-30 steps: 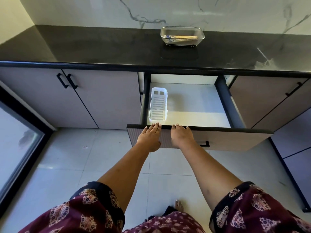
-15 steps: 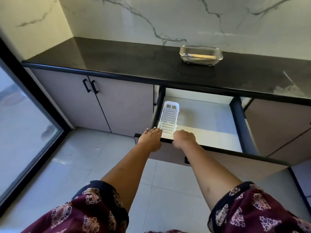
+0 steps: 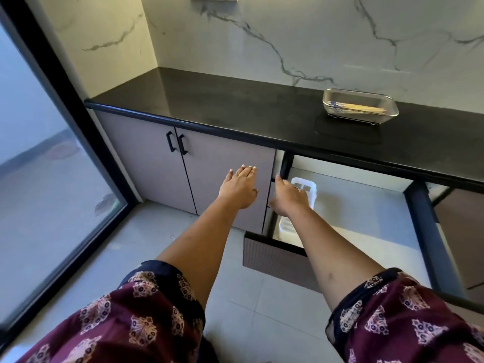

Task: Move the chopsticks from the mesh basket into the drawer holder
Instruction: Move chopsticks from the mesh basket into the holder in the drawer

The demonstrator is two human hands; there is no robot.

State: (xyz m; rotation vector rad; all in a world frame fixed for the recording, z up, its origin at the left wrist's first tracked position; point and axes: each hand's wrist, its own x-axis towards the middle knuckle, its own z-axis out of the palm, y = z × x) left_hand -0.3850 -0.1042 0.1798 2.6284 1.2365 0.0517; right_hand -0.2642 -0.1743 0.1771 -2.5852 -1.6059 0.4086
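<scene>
A mesh basket (image 3: 360,106) stands on the black countertop (image 3: 235,111) at the right, with wooden chopsticks (image 3: 361,109) lying flat inside it. Below, the drawer (image 3: 277,255) is pulled out, and a white slotted holder (image 3: 303,186) lies along its left side, partly hidden by my right arm. My right hand (image 3: 289,197) hovers over the holder's far end, fingers spread and empty. My left hand (image 3: 239,188) is raised in front of the cabinet door, flat, fingers extended, holding nothing.
Closed grey cabinet doors with black handles (image 3: 176,142) sit left of the drawer. A glass door with a black frame (image 3: 65,106) runs along the left. Marble wall (image 3: 288,35) behind the counter; pale tiled floor (image 3: 146,231) below.
Both hands have lifted off the drawer's front edge and now hang in the air, the left in front of the cabinet door, the right over the holder. The view has swung left and upward.
</scene>
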